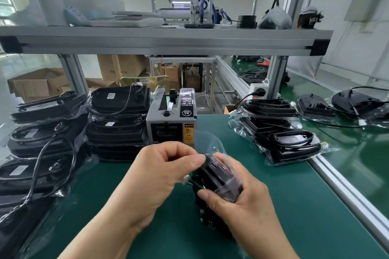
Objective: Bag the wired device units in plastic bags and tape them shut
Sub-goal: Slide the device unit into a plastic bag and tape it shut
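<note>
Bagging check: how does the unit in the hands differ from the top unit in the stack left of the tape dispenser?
The held unit is tilted between the left hand and right hand; the stack-top unit lies flat. The held unit's bag trails loose beyond it; the stack-top unit's plastic lies close. The held unit's white connector sticks out; the stack-top unit's cable curves across it. Both are black, in clear plastic.

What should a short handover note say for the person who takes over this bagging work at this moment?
Hands: the left hand pinches the plastic bag at the top of the device unit; the right hand grips the unit through the bag.
Done: bagged units lie in the left stacks and the right pile beside the tape dispenser.
To do: no tape shows on this bag; close its mouth and tape it.
</note>
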A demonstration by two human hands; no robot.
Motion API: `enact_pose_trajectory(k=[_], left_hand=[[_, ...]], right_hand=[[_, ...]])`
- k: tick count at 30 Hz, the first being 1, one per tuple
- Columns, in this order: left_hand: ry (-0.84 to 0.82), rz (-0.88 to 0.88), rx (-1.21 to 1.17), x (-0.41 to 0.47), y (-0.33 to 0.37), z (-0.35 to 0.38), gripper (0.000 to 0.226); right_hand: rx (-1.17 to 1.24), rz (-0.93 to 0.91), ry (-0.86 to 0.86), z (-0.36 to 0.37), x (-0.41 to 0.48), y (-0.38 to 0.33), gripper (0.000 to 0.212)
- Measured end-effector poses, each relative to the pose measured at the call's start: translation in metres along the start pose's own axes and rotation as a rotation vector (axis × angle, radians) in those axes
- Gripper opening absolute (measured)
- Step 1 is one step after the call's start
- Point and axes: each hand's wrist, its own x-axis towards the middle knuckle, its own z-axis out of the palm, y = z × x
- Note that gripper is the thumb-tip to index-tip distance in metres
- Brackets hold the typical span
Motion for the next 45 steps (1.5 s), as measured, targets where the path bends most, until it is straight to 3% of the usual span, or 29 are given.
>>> enact_pose_trajectory(k=[4, 30, 39, 45], left_hand=[[0.011, -0.027, 0.004, 0.003, -0.003, 0.012, 0.009], [0.205, 0.026, 0.013, 0.000, -0.013, 0.030, 0.010], [0.274, 0.043, 0.061, -0.002, -0.024, 0.032, 0.008], [0.351, 0.042, 0.160, -0.001, -0.034, 0.033, 0.030]], right_hand=[[0.011, -0.011, 0.010, 0.003, 0.000, 0.000, 0.061], [-0.011, -0.010, 0.009, 0.007, -0.002, 0.009, 0.056], [-0.023, -0.023, 0.016, 0.009, -0.003, 0.007, 0.044], [0.009, -0.027, 0.017, 0.009, -0.003, 0.005, 0.041]])
